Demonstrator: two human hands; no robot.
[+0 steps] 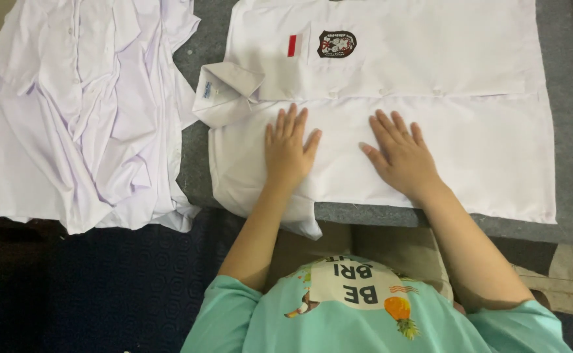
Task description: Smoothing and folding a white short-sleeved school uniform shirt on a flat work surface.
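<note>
Surface (pixel 571 98): grey, cloth-covered; its near edge runs across the middle of the view, with bare strips showing at the right edge and between the 2 lots of clothing.
White shirt (pixel 469 137): spread flat, front up, filling most of the surface from the left gap to near the right edge; its lower hem lies along the near edge and 1 sleeve hangs over it.
Pile of white shirts (pixel 84 111): crumpled, at the left end of the surface, spilling over the near edge, apart from the flat shirt.
Left hand (pixel 288 149): open, palm down, fingers spread, pressed flat on the shirt's lower left part; grasping nothing.
Right hand (pixel 401 153): open, palm down, flat on the shirt just right of the left hand; grasping nothing.
Collar (pixel 226 91): folded, at the shirt's left end, with a small blue tag inside.
Badge (pixel 337 44): dark shield shape on the chest pocket, near the far edge.
Red strip (pixel 291 46): small upright rectangle just left of the badge.
</note>
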